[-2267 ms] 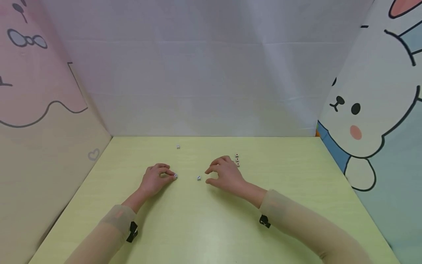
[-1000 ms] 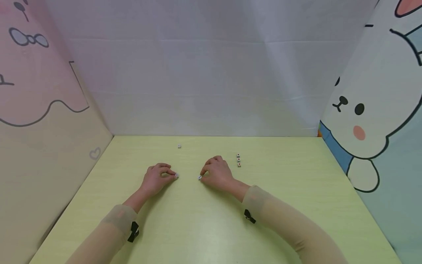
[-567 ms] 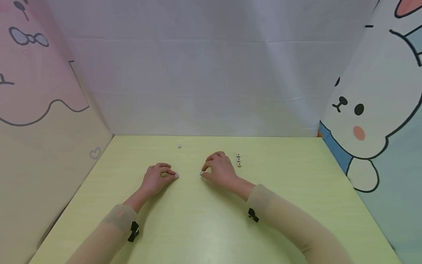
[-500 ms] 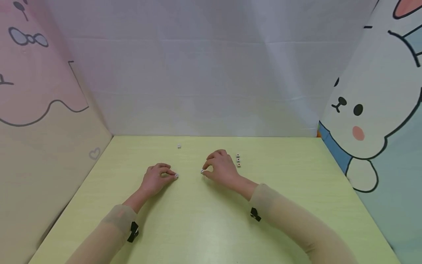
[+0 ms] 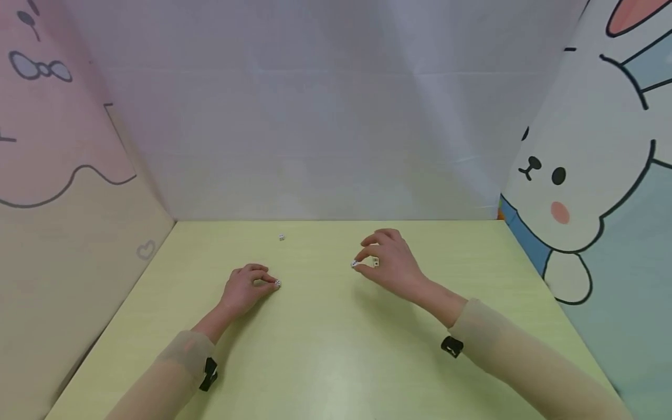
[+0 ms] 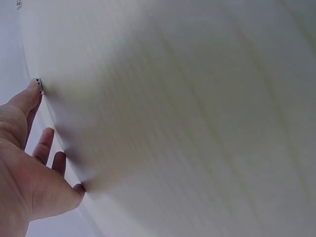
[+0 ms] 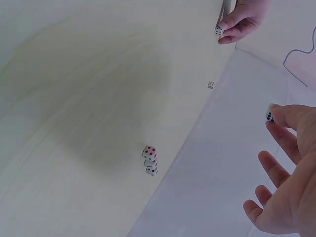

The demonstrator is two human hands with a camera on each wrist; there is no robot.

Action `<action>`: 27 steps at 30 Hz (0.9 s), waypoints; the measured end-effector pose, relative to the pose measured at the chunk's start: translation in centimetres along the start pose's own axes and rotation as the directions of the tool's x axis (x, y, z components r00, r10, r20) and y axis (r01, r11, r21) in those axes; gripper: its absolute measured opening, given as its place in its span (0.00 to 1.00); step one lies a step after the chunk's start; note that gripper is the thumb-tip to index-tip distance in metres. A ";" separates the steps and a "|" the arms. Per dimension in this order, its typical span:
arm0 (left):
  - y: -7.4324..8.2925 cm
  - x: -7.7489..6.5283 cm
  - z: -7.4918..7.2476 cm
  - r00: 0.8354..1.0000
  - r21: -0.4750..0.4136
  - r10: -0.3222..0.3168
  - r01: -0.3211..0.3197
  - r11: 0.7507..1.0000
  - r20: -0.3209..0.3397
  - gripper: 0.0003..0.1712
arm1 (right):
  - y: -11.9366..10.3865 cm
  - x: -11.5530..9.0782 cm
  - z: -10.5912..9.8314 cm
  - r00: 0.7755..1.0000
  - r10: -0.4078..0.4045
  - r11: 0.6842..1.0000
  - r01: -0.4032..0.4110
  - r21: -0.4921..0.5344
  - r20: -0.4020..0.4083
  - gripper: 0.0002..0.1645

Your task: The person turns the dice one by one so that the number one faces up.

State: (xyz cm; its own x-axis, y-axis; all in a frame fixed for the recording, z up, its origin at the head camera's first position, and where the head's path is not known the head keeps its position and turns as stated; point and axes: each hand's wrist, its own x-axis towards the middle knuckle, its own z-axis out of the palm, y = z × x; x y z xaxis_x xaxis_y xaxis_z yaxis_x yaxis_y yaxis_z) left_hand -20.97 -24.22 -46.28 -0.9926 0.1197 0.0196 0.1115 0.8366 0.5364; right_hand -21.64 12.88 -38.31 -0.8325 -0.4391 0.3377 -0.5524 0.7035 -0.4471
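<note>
My left hand (image 5: 244,290) rests low over the table and pinches a white die (image 5: 277,283) between thumb and forefinger; its other fingers are loosely bent. Raised off the table at the right, my right hand (image 5: 398,265) pinches another white die (image 7: 269,115) with dark pips, its other fingers spread apart. Three dice (image 7: 150,160) stand close together in a line, the front one showing red pips. In the head view the right hand covers most of this line, and one die (image 5: 375,262) shows between its fingers.
A single die (image 5: 281,237) lies near the back edge of the pale yellow table (image 5: 315,361). A whitish cloth wall (image 5: 315,146) rises behind the table, with printed cartoon panels (image 5: 572,221) at both sides.
My right hand came to the die lying in the middle, pinched it, lifted it and carried it right, toward the line of three dice. The left hand stayed in place on its die.
</note>
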 end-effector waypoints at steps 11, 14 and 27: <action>-0.4 -0.3 0.1 1.000 -0.011 0.010 -0.011 1.000 -0.016 0.12 | 2.6 -3.1 0.1 0.999 0.033 0.997 -0.032 -0.070 0.017 0.04; -0.5 -0.2 0.1 1.000 -0.011 0.012 -0.013 1.000 -0.016 0.12 | 3.0 -3.6 0.7 0.998 0.047 0.995 -0.043 -0.089 0.040 0.04; -0.1 0.1 0.2 1.000 -0.034 -0.010 0.010 0.999 0.000 0.13 | 4.3 -4.6 2.9 0.985 0.127 0.981 -0.107 -0.161 0.120 0.04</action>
State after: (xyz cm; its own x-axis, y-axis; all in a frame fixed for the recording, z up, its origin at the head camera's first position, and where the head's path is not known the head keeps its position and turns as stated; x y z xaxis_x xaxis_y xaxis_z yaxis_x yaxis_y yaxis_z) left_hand -21.04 -24.17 -46.50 -0.9937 0.1113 0.0144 0.0999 0.8193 0.5646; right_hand -20.30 16.31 -44.16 -0.8947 -0.4104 0.1763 -0.4466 0.8270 -0.3413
